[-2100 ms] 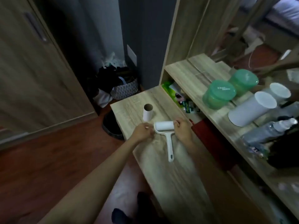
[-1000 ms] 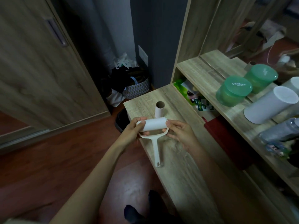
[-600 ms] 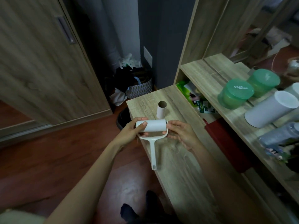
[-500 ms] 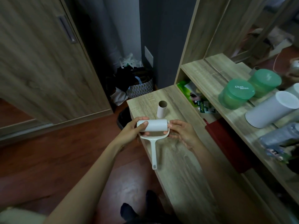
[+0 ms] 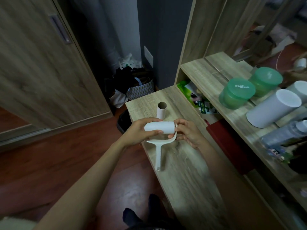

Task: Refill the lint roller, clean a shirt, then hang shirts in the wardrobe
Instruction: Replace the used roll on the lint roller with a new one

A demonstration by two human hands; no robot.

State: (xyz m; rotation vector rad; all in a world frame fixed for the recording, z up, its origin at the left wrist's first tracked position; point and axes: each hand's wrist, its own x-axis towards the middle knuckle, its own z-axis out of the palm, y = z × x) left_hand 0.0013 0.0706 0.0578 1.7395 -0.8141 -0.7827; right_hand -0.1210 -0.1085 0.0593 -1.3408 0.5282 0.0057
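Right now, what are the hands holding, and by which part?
The lint roller. The left hand wraps the left end of its white roll; the right hand pinches the frame at the roll's right end. The handle hangs free.

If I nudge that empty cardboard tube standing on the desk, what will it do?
The cardboard tube stands upright on a narrow end, hollow and probably very light, so it would likely tip. Once down, being round, it may roll along the desk.

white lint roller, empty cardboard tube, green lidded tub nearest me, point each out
white lint roller [image 5: 159, 128], head view, on its paper roll
empty cardboard tube [image 5: 161, 112], head view, on its side wall
green lidded tub [image 5: 240, 87], head view, on its lid
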